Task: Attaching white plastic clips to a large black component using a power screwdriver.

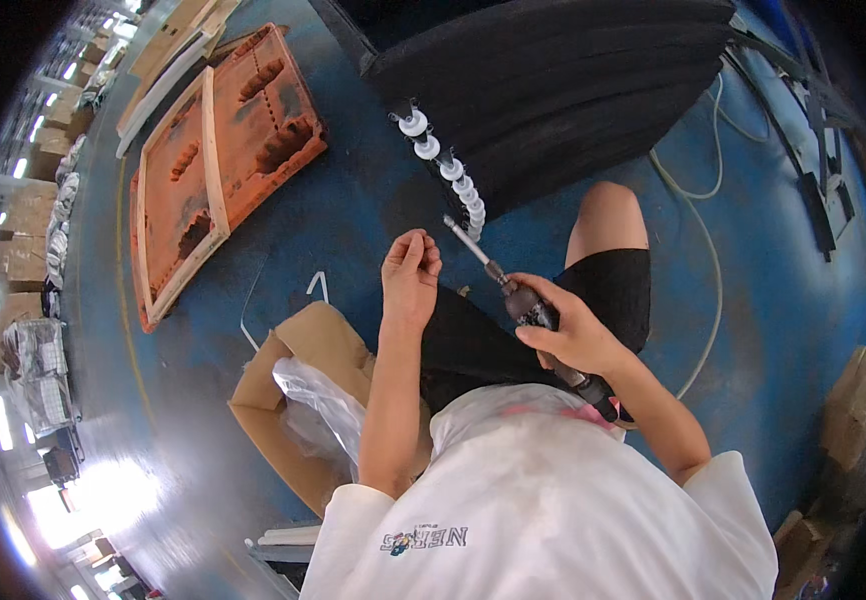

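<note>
My right hand [575, 325] is wrapped round a dark power screwdriver [531, 307]. Its long silver bit [468, 241] points up and to the left, toward a row of white round wheel-like pieces [428, 147]. My left hand [411, 268] is raised just left of the bit's tip, with fingers curled and thumb pressed to them. Whatever it may hold is hidden or too small to name. The white pieces run along the lower left edge of a large black fabric-covered object [553, 110] in front of me. A small gap separates both hands from them.
At left, an orange panel [243, 130] with a pale wooden frame lies on the blue floor [238, 360]. An open cardboard box [318, 335] with clear plastic stands beside my left forearm. A pale hose [718, 290] loops at right, near black metal bars [803, 190].
</note>
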`<state>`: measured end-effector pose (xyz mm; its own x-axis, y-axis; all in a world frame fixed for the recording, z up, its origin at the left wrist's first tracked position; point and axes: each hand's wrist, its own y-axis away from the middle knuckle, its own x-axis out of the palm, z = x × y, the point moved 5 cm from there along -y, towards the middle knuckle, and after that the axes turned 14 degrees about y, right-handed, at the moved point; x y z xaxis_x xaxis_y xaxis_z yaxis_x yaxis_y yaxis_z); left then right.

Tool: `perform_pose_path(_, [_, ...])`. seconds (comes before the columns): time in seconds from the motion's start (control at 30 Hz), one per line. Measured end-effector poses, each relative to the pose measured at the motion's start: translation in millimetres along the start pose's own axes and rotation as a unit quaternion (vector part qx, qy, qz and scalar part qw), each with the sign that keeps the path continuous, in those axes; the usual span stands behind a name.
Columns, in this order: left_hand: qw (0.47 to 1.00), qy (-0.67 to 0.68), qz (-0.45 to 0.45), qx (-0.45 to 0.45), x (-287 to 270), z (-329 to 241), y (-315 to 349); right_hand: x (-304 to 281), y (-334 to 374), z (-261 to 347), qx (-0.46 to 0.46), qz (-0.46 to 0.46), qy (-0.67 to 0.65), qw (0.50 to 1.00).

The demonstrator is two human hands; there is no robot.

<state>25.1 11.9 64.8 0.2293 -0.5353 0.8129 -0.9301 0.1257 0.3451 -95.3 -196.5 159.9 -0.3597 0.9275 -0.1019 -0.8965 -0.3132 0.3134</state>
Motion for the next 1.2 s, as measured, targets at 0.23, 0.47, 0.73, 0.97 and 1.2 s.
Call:
perform_pose_path(0.23, [0.986, -0.099, 0.131, -0.019, 53, -30, 11, 6, 4, 11, -0.04, 0.003, 0.037, 0.998])
perform_pose_path(0.47, [0.975, -0.166, 0.145, -0.03, 61, -45, 12, 13, 3, 11, -0.042, 0.046, 0.0, 0.998])
perform_pose_path(0.73, [0.948, -0.293, 0.114, -0.055, 83, -60, -3, 30, -10, 18, -0.012, 0.061, -0.14, 0.988])
perform_pose_path(0.97, [0.925, -0.349, 0.078, 0.13, 131, -65, -23, 48, -50, 43, -0.019, -0.032, -0.244, 0.969])
perform_pose_path(1.2, [0.874, -0.433, 0.098, 0.199, 145, -67, -38, 48, -63, 54, -0.03, -0.087, -0.259, 0.961])
